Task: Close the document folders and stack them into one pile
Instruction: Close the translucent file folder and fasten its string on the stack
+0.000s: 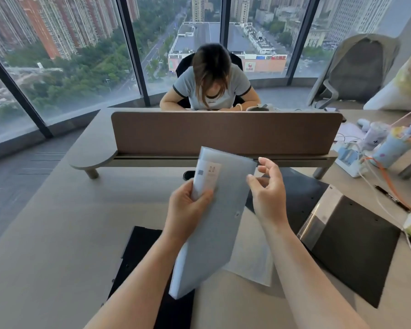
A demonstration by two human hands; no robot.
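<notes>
Holding a translucent grey folder (pixel 214 224) up off the desk (pixel 57 222), the person is working through the closing step — this folder is looking already shut, its snap button showing on the flap near the right edge. On the left, the left hand (pixel 188 205) is gripping the folder's upper left edge, thumb curled over the white label strip. The folder is hanging tilted, its near corner dipping over a black folder (pixel 140 252) lying open on the desk below. To the right, the right hand (pixel 268 193) is hovering just beside the folder's right edge, fingers relaxed and spread, holding nothing. Further right, a second black folder (pixel 354 252) with a clear inner pocket is lying open flat. The next move is probably calling for setting the grey folder down as a base, then folding each black one shut — squaring edges so the pile sits level.
</notes>
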